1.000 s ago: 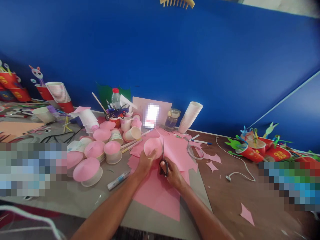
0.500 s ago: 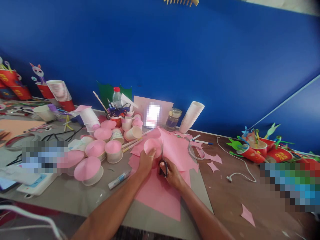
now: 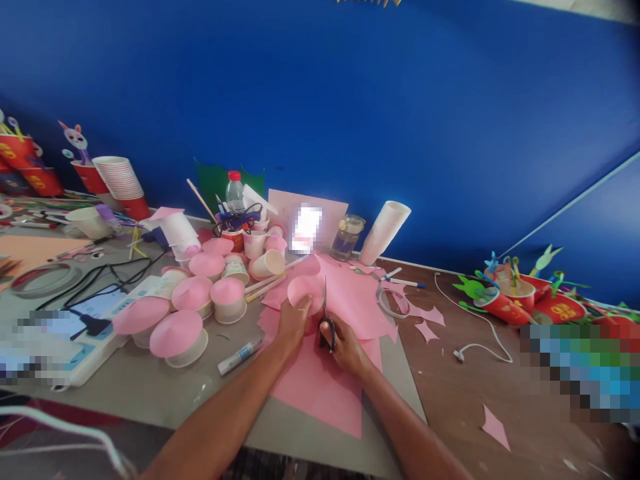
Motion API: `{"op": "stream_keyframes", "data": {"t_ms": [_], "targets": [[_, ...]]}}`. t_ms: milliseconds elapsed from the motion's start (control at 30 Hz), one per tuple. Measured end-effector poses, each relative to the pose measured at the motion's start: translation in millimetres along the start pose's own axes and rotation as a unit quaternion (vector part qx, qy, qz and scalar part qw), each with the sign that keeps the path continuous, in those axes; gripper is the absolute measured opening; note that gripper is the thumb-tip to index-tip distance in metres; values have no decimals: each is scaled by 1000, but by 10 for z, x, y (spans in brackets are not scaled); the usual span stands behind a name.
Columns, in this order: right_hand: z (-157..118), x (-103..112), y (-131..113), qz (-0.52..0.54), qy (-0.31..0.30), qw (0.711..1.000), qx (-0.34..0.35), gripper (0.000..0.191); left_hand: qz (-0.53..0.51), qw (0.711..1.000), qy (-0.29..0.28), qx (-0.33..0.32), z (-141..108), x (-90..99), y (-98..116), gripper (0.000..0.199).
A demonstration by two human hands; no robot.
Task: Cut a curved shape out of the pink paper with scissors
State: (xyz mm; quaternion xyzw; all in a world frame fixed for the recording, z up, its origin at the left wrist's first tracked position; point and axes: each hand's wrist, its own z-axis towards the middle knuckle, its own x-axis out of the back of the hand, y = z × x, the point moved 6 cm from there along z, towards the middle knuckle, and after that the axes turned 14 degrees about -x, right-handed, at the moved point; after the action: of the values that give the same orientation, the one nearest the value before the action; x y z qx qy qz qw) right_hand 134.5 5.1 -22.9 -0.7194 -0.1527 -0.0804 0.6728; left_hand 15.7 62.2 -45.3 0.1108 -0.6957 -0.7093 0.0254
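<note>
Looks like cutting: left hand [image 3: 293,325] pinches pink paper [image 3: 301,288], fingers narrow; right hand [image 3: 351,353] grips scissors [image 3: 327,321], blades at paper's three o'clock. Snip calls for left fingertips clear.

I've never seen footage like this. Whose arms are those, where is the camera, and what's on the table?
There is no robot: these are a person's bare arms. The single view comes from a camera worn on their head, looking forward and down. The left hand holds a piece of pink paper; the right hand holds scissors beside it. Pink sheets lie beneath. To the left are cups with pink tops; to the right, pink scraps, a white cable and red cups. Some patches are blurred out.
</note>
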Motion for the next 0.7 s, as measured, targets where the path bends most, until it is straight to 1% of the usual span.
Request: {"op": "stream_keyframes", "data": {"t_ms": [300,467,633,700], "targets": [[9,7,14,-6,-4,1000,11,45,-4,1000,2,7,-10,-4,5,29],[19,17,25,-13,-2,1000,14,44,24,999,21,23,16,29,-49,32],[20,15,35,-6,-6,1000,3,44,27,1000,-11,-6,42,-11,-21,27],[22,17,40,-3,-5,1000,0,44,19,1000,-10,-6,36,-14,-4,26]]}}
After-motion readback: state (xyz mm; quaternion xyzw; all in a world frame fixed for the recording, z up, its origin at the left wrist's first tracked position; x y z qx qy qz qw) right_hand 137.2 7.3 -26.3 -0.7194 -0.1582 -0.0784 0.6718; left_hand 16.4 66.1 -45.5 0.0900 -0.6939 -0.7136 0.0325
